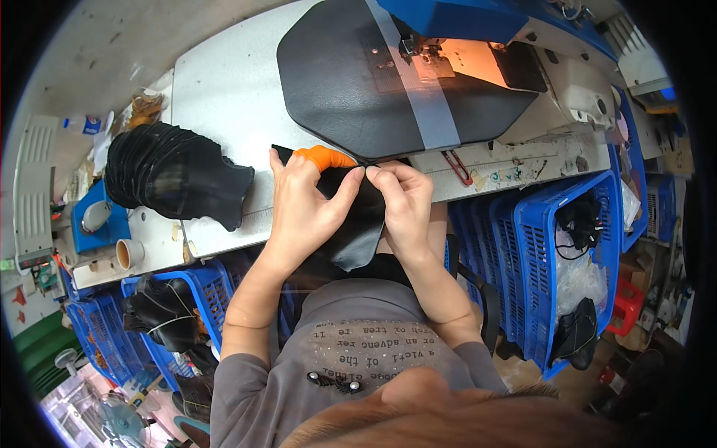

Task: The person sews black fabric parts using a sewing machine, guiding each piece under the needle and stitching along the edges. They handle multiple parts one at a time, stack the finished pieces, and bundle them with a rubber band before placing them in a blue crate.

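A black leather-like piece (357, 231) hangs over the table's front edge between my hands. My left hand (310, 198) pinches its upper edge, thumb pressed toward an index finger that wears an orange finger cover (325, 157). Thumb tip to thumb tip beside it, my right hand (405, 200) pinches the same edge with curled fingers. Just beyond my fingertips lies a large black angular mat (336, 82), crossed by a grey strip (418, 97). Exactly how the edges meet under my fingertips is hidden.
A blue sewing machine (463, 19) with a lit needle area stands at the far right. Stacked black pieces (172, 175) and a cup (130, 254) sit on the left. Red thread snips (457, 168) lie right of my hands. Blue crates (529, 276) flank me below the table.
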Demonstrator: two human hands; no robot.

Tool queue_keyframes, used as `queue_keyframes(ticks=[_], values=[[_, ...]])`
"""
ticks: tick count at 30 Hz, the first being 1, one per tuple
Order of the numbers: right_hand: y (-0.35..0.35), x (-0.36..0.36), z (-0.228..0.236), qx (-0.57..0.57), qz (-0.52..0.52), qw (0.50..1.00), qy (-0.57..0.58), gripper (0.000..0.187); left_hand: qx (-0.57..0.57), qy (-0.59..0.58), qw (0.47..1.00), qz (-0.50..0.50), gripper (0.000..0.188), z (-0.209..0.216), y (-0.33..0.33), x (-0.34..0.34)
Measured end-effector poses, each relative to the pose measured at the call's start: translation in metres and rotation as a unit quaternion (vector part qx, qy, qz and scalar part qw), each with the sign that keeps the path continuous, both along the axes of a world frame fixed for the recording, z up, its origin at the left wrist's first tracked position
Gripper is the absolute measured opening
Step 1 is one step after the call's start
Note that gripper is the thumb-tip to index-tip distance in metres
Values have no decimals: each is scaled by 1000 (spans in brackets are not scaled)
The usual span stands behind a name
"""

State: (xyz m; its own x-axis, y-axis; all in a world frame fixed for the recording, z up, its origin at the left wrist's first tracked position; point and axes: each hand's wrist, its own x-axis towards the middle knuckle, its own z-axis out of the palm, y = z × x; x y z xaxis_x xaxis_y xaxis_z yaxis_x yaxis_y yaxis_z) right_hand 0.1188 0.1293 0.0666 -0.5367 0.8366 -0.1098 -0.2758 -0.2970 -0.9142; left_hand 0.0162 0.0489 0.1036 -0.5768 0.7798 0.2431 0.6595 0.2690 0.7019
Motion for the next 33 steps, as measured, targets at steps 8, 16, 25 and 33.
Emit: queue_keyframes(ticks=[8, 16, 25, 33], values=[[-2, -2, -2, 6, -23, 1000, 7, 13, 42, 31, 999, -2, 15, -7, 2, -3], [-8, -7, 5, 7, -53, 998, 23, 12, 60, 37, 997, -3, 13, -7, 3, -4], [-9, -6, 8, 53, -51, 997, 12, 11, 83, 35, 996, 5, 12, -13, 3, -3], [-2, 6, -6, 129, 4, 992, -10, 9, 86, 40, 996, 0, 13, -19, 0, -3]])
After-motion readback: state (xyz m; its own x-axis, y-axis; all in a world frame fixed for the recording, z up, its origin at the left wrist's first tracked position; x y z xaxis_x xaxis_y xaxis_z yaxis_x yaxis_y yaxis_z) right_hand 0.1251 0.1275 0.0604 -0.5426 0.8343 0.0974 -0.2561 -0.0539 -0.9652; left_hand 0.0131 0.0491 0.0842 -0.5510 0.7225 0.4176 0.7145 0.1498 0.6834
